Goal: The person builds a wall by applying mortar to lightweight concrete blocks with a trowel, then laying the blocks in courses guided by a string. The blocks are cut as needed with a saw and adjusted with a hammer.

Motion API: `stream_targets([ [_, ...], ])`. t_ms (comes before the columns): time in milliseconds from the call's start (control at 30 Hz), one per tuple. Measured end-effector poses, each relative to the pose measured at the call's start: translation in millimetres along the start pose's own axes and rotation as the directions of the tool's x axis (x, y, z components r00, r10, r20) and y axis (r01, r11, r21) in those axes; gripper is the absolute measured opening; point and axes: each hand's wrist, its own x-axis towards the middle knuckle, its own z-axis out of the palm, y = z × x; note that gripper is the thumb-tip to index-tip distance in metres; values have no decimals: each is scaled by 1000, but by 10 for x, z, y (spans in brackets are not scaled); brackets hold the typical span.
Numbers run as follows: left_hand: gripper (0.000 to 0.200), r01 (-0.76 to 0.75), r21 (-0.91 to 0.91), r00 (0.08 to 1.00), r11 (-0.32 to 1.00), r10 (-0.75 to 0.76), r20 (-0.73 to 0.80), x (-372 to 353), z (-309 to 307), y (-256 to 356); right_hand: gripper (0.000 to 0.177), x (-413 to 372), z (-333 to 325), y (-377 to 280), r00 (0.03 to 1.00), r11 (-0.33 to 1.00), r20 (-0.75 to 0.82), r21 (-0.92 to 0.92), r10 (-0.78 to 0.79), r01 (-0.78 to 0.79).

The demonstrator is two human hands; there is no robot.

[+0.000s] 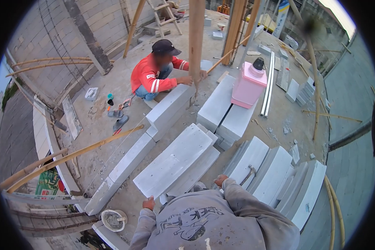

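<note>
Near the bottom centre, my left hand (148, 203) is at the lower left corner of a large pale block (175, 156), its fingers curled against the edge. My right hand (221, 180) is to the right, by the near end of the block below it (196, 171), fingers closed; what it holds, if anything, is too small to tell. A hammer (249, 175) lies on the blocks to the right of my right hand. To the left runs a low wall of pale blocks (131, 158).
A person in a red top (148, 77) squats beyond the low wall beside a wooden post (195, 37). A pink container (249, 85) stands on stacked blocks. A bucket (113, 220) sits lower left; a bamboo pole (79, 156) crosses the left side. More blocks (275, 175) stand right.
</note>
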Motion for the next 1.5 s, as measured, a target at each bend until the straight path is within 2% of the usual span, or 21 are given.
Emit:
stream_targets([
  [200,32,43,131,988,991,-23,-155,65,-70,-425,49,42,-72,-276,998,997,32,67,-51,49],
  [300,54,80,317,976,945,-10,-217,229,-160,-852,35,65,-146,-583,985,990,-100,-4,-142,142],
  [467,44,123,305,973,944,-54,-225,-259,-244,-658,38,159,-281,-1374,945,939,-59,106,-322,327],
  [633,44,162,351,956,922,-58,-289,-618,-266,-450,25,61,-477,-2480,917,863,17,345,-399,369],
  [767,45,129,295,934,947,-16,-357,-769,-215,-467,30,344,-557,-3378,869,853,46,225,-492,471],
  [867,45,163,273,934,948,-59,-352,-771,-250,-484,38,844,-517,-3956,800,772,-78,220,-595,596],
  [900,46,201,239,947,950,-125,-297,-728,-289,-510,38,1250,-470,-4084,745,751,-167,37,-646,659],
  [967,49,130,358,938,925,2,-346,-580,-275,-640,37,1171,-602,-4555,861,797,12,386,-508,465],
  [1000,51,24,579,988,815,67,-136,-380,-328,-976,38,1121,-567,-4753,845,776,16,405,-535,484],
  [1033,52,99,418,986,903,-32,-164,-376,-421,-723,39,1084,-539,-4943,828,755,20,424,-561,501],
  [1067,54,151,343,955,927,-47,-293,-107,-311,-1220,40,933,-467,-5150,809,778,15,284,-588,560],
  [1133,58,234,78,906,969,-187,-381,-70,-497,-807,41,1007,-175,-5300,783,765,-31,194,-621,614],
  [1167,58,257,53,889,965,-215,-404,-61,-623,-661,42,1165,-56,-5263,763,754,-85,116,-641,646],
  [1233,47,250,-18,872,968,-233,-430,-8,-812,-435,42,1721,233,-4934,725,746,-202,-305,-658,592],
  [1300,50,233,-26,887,972,-224,-405,-11,-1004,-310,41,2200,500,-4490,799,760,-115,-412,-590,502],
  [1333,54,204,-20,905,979,-197,-377,85,-1107,-262,40,2841,618,-4065,703,522,55,-629,-709,576],
  [1367,58,208,-30,903,978,-203,-380,200,-1164,-267,45,2952,718,-3907,725,560,-1,-636,-689,531],
  [1400,62,208,-36,906,977,-207,-370,298,-1169,-323,30,2529,773,-4039,768,666,-97,-574,-633,476],
  [1433,67,187,-13,927,982,-181,-329,395,-1202,-311,38,2309,781,-4171,824,789,-176,-446,-539,422],
  [1467,71,166,8,943,986,-156,-293,500,-1203,-253,63,1903,633,-4468,872,829,-102,-377,-479,412],
  [1500,71,119,31,965,992,-108,-240,601,-1143,-152,63,1713,555,-4652,855,833,-167,-376,-491,405],
])
